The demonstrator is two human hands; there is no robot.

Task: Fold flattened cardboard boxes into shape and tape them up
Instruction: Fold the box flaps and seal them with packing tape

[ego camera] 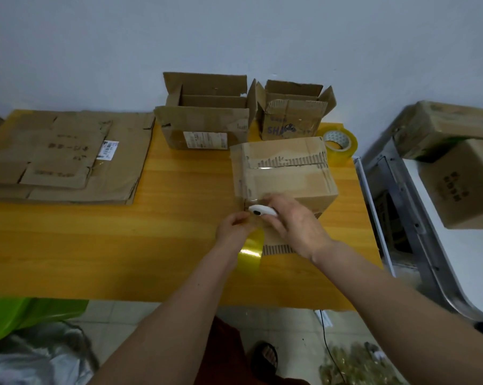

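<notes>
Boxes (207,120) (two, open) behind taped box (284,173), roll (340,143) beside.

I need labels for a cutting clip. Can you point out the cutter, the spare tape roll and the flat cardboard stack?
cutter (261,210), head view, on its white body.
spare tape roll (341,144), head view, on its yellowish side.
flat cardboard stack (68,157), head view, on the top sheet.

small open box (290,122): "SH" (rest hidden) | other labels unreadable
</notes>
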